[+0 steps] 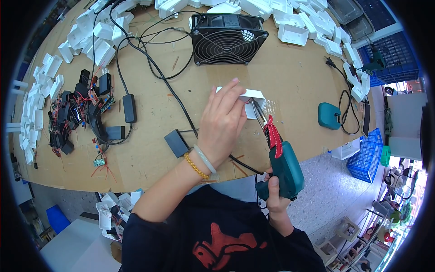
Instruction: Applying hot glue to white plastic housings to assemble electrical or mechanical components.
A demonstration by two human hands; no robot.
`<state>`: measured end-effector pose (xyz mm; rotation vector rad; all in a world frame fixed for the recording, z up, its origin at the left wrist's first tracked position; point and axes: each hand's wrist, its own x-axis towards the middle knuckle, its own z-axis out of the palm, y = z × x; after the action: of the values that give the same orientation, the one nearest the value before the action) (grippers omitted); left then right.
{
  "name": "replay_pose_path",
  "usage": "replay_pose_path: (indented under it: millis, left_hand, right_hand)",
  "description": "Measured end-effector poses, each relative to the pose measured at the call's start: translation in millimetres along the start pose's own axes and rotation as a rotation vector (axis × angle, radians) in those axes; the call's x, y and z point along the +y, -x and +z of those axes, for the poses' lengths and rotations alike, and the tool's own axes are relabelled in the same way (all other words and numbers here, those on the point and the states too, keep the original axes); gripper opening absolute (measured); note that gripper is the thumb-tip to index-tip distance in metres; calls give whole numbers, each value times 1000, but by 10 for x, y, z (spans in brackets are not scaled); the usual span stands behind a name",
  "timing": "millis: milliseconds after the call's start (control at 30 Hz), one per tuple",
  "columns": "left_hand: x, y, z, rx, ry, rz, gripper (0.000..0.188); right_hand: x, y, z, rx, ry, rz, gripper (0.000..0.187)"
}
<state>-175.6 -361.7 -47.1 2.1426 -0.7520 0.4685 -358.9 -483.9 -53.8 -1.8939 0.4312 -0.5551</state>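
Note:
My right hand [275, 197] is wrapped round the handle of a teal soldering gun [287, 170] at the table's front edge. A red dotted cloth strip [274, 136] is tied near the front of its body. The gun's metal tip [258, 111] points up and left into an open white plastic housing [258, 96]. My left hand [222, 118] lies over the housing's left side, fingers bent and drawn together on it. A thin reddish wire shows by the tip; the fingertips hide the rest of the housing's inside.
A black fan [229, 45] stands at the back. Heaped white housings [292, 34] line the far and left edges. Black parts with circuit boards [72, 113] lie left, near an adapter [129, 109] and loose cables. A small dark box [176, 143] sits by my left wrist; a teal block [329, 115] lies right.

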Motion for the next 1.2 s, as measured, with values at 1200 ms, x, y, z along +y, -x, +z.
replay_pose_path:
  millis: [1200]
  left_hand:
    - [-9,3,13,20,-4,6,10]
  right_hand:
    - [-39,-14,-1,-2,18,-23,24]
